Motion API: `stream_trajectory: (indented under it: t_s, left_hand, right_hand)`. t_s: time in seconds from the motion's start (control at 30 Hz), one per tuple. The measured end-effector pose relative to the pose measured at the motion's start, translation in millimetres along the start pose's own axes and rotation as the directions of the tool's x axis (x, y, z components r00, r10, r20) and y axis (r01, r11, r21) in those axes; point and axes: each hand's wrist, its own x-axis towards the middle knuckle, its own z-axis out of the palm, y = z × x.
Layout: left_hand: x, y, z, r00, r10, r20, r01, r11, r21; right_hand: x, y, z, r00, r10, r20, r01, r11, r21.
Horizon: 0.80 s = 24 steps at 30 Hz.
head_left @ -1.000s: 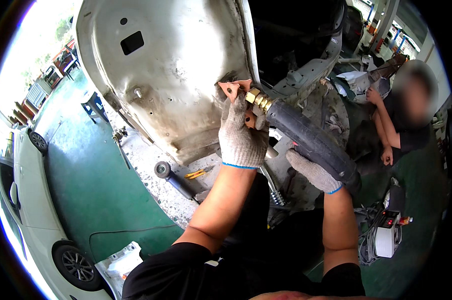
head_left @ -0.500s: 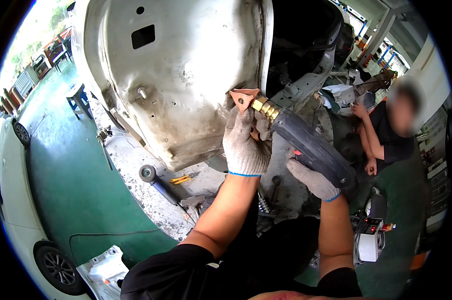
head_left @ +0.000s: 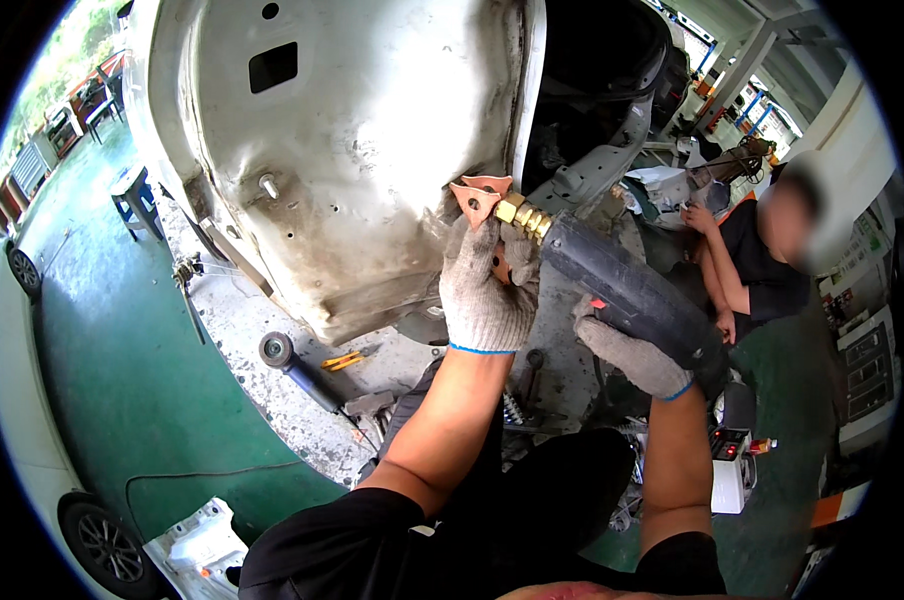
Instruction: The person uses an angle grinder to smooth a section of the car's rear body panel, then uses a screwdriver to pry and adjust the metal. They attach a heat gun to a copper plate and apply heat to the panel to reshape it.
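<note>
My right hand (head_left: 637, 352), in a knitted glove with a blue cuff, wraps round the rear of a black spot-welding gun (head_left: 617, 270) with a red trigger. Brass nuts (head_left: 522, 215) at the gun's front carry a triangular copper tip (head_left: 480, 198). My left hand (head_left: 487, 295), gloved alike, is closed on the copper tip from below; its palm and part of the copper are hidden. The tip lies against or close to the lower right edge of a dented white car body panel (head_left: 342, 150); I cannot tell whether they touch.
An angle grinder (head_left: 297, 372) and yellow-handled pliers (head_left: 342, 361) lie on the scuffed grey platform (head_left: 257, 405). A seated person (head_left: 747, 255) is at the right. Beside my right arm stands a white box with a lit display (head_left: 732, 475). A white car (head_left: 32, 400) stands at left.
The view has shifted a little, so the panel and floor items sit slightly further left. Both hands keep their hold on the gun and its copper tip.
</note>
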Motion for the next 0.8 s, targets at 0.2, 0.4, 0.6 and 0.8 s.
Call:
stream_trajectory:
  t_s: [0.2, 0.4, 0.6, 0.8]
  left_hand:
    - [1, -3, -6, 0.999, 0.022, 0.049, -0.021, 0.999, -0.024]
    - [2, -6, -2, 0.998, 0.053, 0.038, -0.052, 0.998, -0.04]
    - [6, -7, -6, 0.998, 0.059, 0.008, -0.058, 0.995, -0.081]
    - [4, -11, 0, 0.997, 0.081, 0.003, -0.081, 0.994, -0.08]
  right_hand:
    - [4, 1, -15, 0.997, 0.075, 0.035, -0.077, 0.994, 0.08]
    - [11, 5, -26, 0.973, 0.152, 0.171, -0.141, 0.987, -0.08]
    - [12, 4, -19, 0.992, -0.005, 0.126, -0.004, 0.997, 0.077]
    - [12, 15, -20, 0.991, 0.016, 0.13, -0.02, 0.999, 0.036]
